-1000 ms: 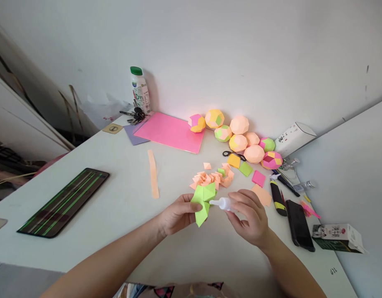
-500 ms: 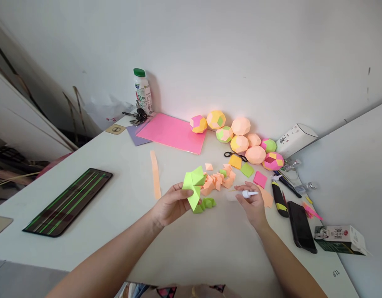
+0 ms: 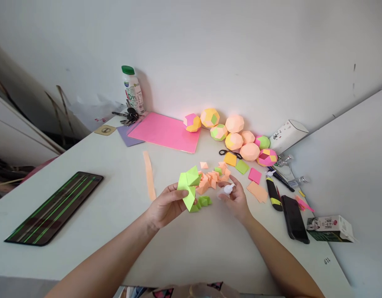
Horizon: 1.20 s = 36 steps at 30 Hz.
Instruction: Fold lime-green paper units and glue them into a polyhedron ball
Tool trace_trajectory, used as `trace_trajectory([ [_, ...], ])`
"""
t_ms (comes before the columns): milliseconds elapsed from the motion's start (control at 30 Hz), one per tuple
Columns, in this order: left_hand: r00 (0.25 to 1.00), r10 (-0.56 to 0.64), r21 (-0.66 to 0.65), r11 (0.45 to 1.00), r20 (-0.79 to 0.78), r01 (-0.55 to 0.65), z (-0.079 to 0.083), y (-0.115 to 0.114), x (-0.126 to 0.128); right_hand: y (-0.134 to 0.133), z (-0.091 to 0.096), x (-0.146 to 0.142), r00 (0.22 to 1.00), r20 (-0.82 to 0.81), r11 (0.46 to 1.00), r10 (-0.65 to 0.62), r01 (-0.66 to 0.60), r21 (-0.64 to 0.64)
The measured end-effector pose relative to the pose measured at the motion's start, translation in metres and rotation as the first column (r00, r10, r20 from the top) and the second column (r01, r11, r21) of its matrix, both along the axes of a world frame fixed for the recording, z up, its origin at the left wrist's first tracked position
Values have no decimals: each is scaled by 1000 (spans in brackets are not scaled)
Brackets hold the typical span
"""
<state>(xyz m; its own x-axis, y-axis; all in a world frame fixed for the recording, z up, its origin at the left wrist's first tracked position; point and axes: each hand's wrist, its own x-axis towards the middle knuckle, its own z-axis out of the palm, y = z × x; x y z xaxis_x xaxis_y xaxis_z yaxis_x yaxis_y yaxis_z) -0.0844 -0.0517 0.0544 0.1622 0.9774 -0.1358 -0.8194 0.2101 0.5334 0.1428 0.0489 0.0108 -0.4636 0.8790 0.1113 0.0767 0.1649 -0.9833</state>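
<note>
My left hand (image 3: 169, 203) pinches a green folded paper piece (image 3: 189, 186), made of several pointed facets, above the table. In my right hand (image 3: 237, 200) is a small glue bottle with a white nozzle (image 3: 228, 188); my fingers hide most of its body. More green folded paper (image 3: 204, 201) lies on the table just behind my left fingertips. Between and beyond both hands is a loose heap of peach folded paper pieces (image 3: 212, 180). A single peach piece (image 3: 204, 165) rests a little farther back.
Several faceted paper balls (image 3: 234, 123) line the wall. Scissors (image 3: 230, 154), square paper stacks (image 3: 242, 167), a cutter (image 3: 274, 196), a phone (image 3: 295, 219) and a milk carton (image 3: 330, 228) occupy the right side. Pink sheets (image 3: 166, 132), a bottle (image 3: 132, 90) and a dark striped tablet (image 3: 54, 209) are leftward.
My right hand has moved left toward the green piece, and the glue bottle has turned in it. The left hand keeps its hold. The whole view has shifted slightly.
</note>
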Motion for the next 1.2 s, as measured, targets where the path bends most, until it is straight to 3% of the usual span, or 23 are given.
trace_trajectory([
  [433, 998, -55, -9, 998, -33, 55, 3, -2, 4, -4, 4, 1, 991, 104, 990, 79, -91, 107],
  [733, 997, -49, -50, 998, -55, 46, 4, -2, 5, -7, 9, -3, 961, 275, 970, -24, -44, 238],
  [967, 996, -53, -64, 997, -66, 49, 1, -2, 6, -7, 7, -4, 957, 283, 949, -65, -29, 313],
  [1200, 996, -69, -38, 997, -61, 66, 0, -3, 7, -3, 9, 9, 968, 242, 951, 67, -135, 277],
])
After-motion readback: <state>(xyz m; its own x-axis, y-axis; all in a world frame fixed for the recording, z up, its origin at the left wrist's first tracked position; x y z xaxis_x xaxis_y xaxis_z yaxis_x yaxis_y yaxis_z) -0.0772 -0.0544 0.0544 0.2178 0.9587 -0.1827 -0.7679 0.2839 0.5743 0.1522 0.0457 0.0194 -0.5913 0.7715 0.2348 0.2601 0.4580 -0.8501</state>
